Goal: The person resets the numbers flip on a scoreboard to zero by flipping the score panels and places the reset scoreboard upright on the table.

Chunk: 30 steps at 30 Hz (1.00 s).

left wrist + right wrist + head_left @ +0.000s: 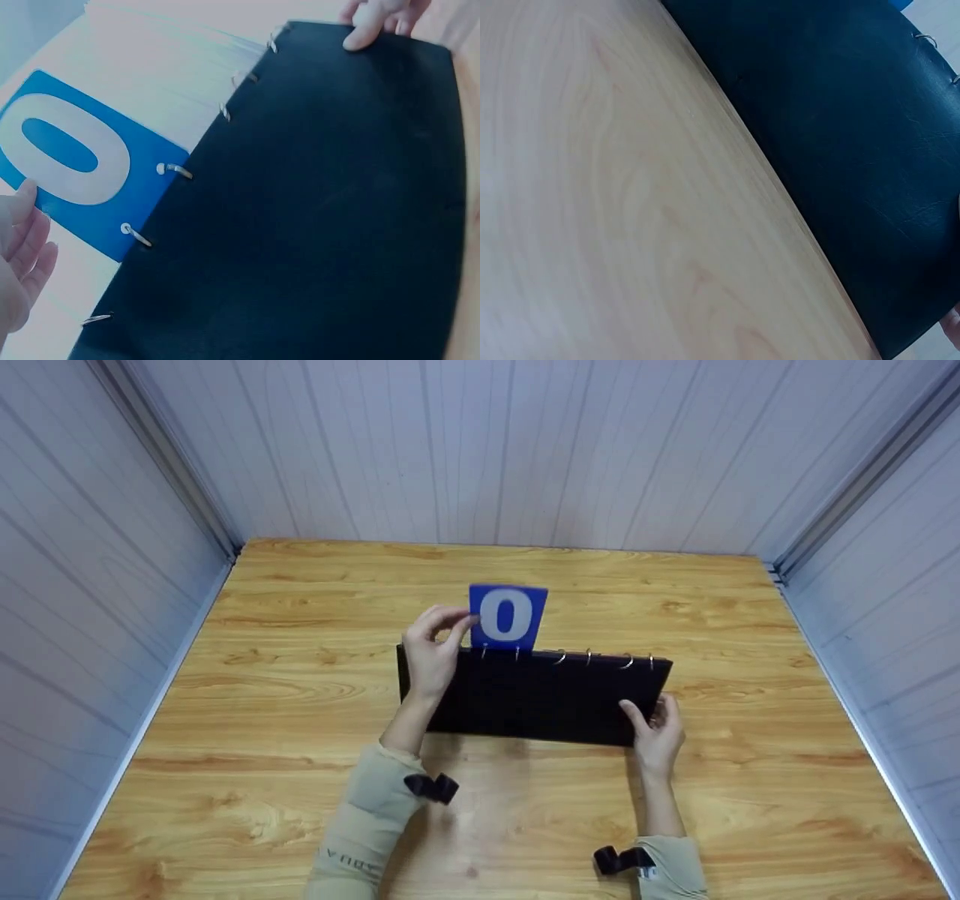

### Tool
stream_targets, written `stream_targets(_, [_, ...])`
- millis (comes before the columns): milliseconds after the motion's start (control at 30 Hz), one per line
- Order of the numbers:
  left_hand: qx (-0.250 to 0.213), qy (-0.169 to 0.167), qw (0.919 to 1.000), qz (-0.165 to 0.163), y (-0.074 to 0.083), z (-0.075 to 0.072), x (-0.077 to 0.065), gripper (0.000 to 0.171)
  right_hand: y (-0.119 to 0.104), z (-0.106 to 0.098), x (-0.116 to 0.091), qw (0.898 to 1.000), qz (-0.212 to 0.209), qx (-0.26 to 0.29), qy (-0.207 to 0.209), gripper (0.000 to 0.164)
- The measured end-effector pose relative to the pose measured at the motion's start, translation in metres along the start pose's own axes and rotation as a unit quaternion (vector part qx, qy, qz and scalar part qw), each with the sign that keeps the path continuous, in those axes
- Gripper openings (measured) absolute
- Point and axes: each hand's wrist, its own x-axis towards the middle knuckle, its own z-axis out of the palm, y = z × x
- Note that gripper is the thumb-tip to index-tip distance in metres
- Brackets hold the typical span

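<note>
A black flip scoreboard (540, 697) with metal rings along its top edge stands tilted over the table, its plain black side towards me. Up from two of the rings sticks a blue number card (508, 615) with a white 0. My left hand (432, 656) pinches the left edge of this card between thumb and fingers; the left wrist view shows the thumb (27, 193) over the card's face. At the scoreboard's right end my right hand (657, 739) grips the edge, thumb on the black side. Its other fingers are partly hidden behind the board.
Under the scoreboard lies a wood-grain table (285, 682). Pale panel walls (487, 450) rise at the back and on both sides. Each sleeve carries a black wrist strap with a small camera.
</note>
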Motion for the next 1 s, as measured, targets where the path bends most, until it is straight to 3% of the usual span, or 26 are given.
stream_targets(133, [0.05,-0.016,0.9978,-0.039,-0.01,0.006,0.017,0.011,0.0,0.0,0.0,1.0,-0.005,-0.002,0.0,0.029])
stream_targets(233, [0.106,-0.032,0.99,-0.087,-0.017,0.011,0.026,0.013,-0.001,0.0,0.0,1.0,-0.008,-0.005,0.001,0.029])
stream_targets(333, [0.169,-0.058,0.9747,-0.134,-0.022,0.015,0.033,0.012,-0.001,0.0,0.0,1.0,-0.007,-0.007,0.003,0.029])
stream_targets(433, [0.231,-0.087,0.9539,-0.171,-0.025,0.018,0.038,0.012,-0.001,-0.001,0.0,1.0,-0.003,-0.006,0.004,0.029])
stream_targets(533, [0.281,-0.111,0.9336,-0.192,-0.027,0.019,0.042,0.012,0.0,-0.001,0.001,1.0,-0.001,-0.004,0.003,0.029])
stream_targets(633, [0.313,-0.127,0.92,-0.199,-0.029,0.019,0.042,0.014,0.001,0.0,0.001,1.0,-0.004,-0.002,0.003,0.029])
stream_targets(867, [0.353,-0.132,0.9096,-0.175,-0.027,0.015,0.038,0.026,0.002,0.001,0.001,1.0,-0.012,0.004,0.002,0.029])
stream_targets(1000, [0.344,-0.128,0.915,-0.168,-0.023,0.014,0.034,0.026,0.002,0.001,0.001,1.0,-0.008,0.003,0.001,0.029])
